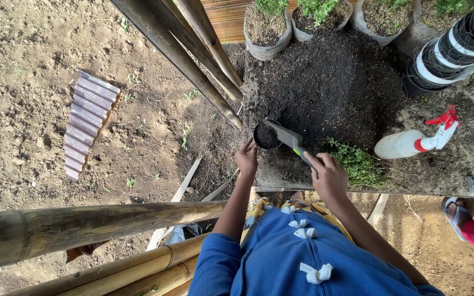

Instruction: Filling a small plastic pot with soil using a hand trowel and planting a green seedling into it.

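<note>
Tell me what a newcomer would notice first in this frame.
Probably the big mound of dark potting soil at top centre, with the left hand steadying a small black pot at its near edge while the right hand tips a grey trowel of soil over it. Next, the white spray bottle with a red trigger lying to the right, and the thick bamboo poles crossing the lower left.

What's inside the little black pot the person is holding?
Dark soil fills the small black pot nearly to its rim. The left hand grips its near edge, while the right hand tips a grey scoop over it. Anything beneath the soil is hidden.
</note>
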